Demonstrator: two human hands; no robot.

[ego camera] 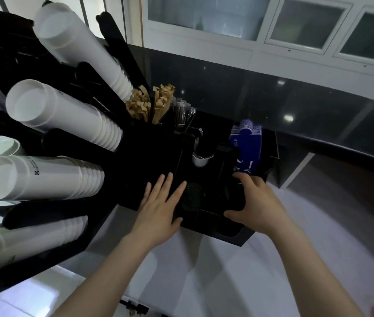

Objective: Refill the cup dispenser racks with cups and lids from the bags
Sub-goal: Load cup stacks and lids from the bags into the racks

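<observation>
Now left fingers lie flat; right fingers grip lids.

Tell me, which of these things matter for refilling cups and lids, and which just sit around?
Part of the job: white cup stacks in the rack, black lids in the organiser, left hand, right hand.

Just sitting there: brown packets, blue sleeves, small white cup.

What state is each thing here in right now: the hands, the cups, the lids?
Left hand: open, fingers straight, flat on the black organiser.
Right hand: curled round black lids in a slot.
White cup stacks: loaded in the rack, lying tilted.
Blue sleeves: standing upright in their compartment.
</observation>
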